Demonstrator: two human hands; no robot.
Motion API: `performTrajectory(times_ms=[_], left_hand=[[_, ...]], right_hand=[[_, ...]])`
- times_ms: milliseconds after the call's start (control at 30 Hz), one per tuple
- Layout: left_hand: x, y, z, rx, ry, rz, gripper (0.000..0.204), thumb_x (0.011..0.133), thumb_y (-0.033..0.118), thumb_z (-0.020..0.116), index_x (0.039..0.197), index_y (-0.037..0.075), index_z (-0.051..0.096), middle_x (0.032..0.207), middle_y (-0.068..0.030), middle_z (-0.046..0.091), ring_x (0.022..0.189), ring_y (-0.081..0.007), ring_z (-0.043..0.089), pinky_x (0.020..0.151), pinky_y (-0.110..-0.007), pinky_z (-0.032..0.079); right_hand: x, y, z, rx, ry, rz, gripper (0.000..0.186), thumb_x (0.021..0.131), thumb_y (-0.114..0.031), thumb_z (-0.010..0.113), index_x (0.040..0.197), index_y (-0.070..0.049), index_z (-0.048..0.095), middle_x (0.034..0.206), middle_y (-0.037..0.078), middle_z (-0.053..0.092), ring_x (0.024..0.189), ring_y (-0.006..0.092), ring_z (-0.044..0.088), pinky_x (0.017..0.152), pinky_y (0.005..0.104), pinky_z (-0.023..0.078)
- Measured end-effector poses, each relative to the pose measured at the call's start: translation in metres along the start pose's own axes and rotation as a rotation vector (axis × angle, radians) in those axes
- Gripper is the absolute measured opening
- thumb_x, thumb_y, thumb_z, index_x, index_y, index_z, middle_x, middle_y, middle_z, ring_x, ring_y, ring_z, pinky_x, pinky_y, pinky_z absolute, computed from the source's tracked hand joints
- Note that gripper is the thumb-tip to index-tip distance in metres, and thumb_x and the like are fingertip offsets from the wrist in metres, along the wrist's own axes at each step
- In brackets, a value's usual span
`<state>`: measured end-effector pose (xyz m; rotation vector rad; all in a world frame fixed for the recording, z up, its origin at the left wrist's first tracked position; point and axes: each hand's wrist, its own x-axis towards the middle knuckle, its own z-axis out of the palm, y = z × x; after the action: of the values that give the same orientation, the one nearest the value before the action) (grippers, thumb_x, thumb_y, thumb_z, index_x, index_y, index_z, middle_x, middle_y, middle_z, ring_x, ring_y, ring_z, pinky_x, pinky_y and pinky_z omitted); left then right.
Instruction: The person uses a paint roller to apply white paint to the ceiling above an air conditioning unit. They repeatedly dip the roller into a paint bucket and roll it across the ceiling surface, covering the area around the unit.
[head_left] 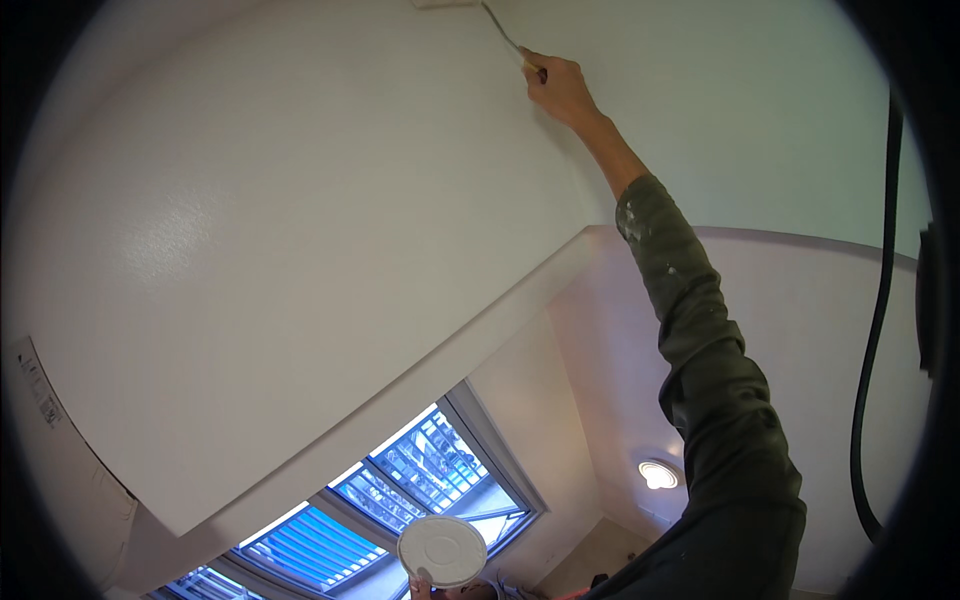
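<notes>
My right hand [560, 88], at the end of a raised arm in a dark paint-spotted sleeve, is closed round the handle of a paint roller [502, 27]. Its thin metal rod runs up to a pale roller head, cut off by the top edge, against the white painted surface [330, 190]. At the bottom, a round white tub [442, 552] shows as a pale disc with a ringed centre. Fingers of my left hand [420, 589] grip its lower rim; the rest of that hand is out of view.
A window [400, 480] with bars outside lies beyond the tub. A lit round ceiling lamp [658, 474] is at lower right. A white air conditioner [70, 450] hangs at far left. A black strap or cable [880, 300] runs down the right side.
</notes>
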<state>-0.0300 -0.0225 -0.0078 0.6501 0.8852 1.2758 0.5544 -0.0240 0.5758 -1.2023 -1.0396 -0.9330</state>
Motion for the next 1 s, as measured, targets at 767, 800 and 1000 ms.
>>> performTrajectory(times_ms=[767, 800, 1000], left_hand=[[0.002, -0.010, -0.012, 0.048, 0.015, 0.060, 0.058, 0.095, 0.026, 0.060, 0.144, 0.003, 0.040, 0.134, -0.0136, 0.054, 0.118, -0.0261, 0.055, 0.094, -0.042, 0.050], [0.002, -0.010, -0.010, 0.043, 0.015, 0.056, 0.058, 0.095, 0.025, 0.059, 0.144, 0.003, 0.040, 0.135, -0.0138, 0.054, 0.119, -0.0263, 0.055, 0.095, -0.042, 0.050], [0.000, -0.010, -0.007, -0.010, -0.137, 0.175, 0.059, 0.094, 0.027, 0.056, 0.145, 0.006, 0.035, 0.137, -0.0142, 0.049, 0.123, -0.0284, 0.054, 0.099, -0.048, 0.049]], right_hand=[[-0.345, 0.030, -0.067, -0.022, -0.214, 0.166, 0.045, 0.090, -0.003, 0.063, 0.134, -0.013, 0.059, 0.070, 0.010, 0.051, 0.055, 0.0209, 0.049, 0.055, 0.0334, 0.044], [-0.353, 0.031, -0.070, -0.028, -0.231, 0.183, 0.045, 0.090, -0.003, 0.063, 0.134, -0.013, 0.059, 0.071, 0.009, 0.052, 0.055, 0.0203, 0.048, 0.054, 0.0329, 0.044], [-0.362, 0.040, -0.070, -0.014, -0.233, 0.162, 0.046, 0.090, -0.003, 0.063, 0.135, -0.013, 0.059, 0.073, 0.009, 0.055, 0.056, 0.0196, 0.050, 0.054, 0.0316, 0.044]])
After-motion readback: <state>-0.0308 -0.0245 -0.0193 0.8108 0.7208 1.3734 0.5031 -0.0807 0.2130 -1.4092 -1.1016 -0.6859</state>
